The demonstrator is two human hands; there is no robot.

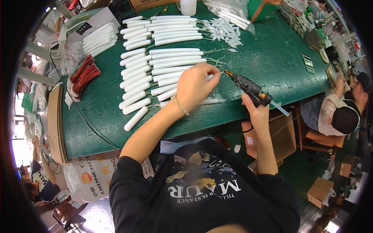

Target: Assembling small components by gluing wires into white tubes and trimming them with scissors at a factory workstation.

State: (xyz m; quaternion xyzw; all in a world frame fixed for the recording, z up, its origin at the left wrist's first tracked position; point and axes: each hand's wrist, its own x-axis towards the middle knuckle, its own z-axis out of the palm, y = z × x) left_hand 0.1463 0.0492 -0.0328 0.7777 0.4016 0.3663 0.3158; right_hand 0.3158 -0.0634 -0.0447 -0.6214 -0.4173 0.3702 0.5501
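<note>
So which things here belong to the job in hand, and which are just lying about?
Likely the job:
glue gun, in the right hand
small white piece, at the left hand
wired white sticks
white leaf-shaped pieces

Apparently lying about:
red wire bundle, perhaps a supply
white cup
cardboard box

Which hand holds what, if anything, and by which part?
Right hand: the hot-glue gun, by its handle. Left hand: cannot tell; its curled fingers mostly hide whatever is there.

The left hand (196, 84) partly hides white sticks (163, 90); the top edge crops a carton (149, 4).
</note>
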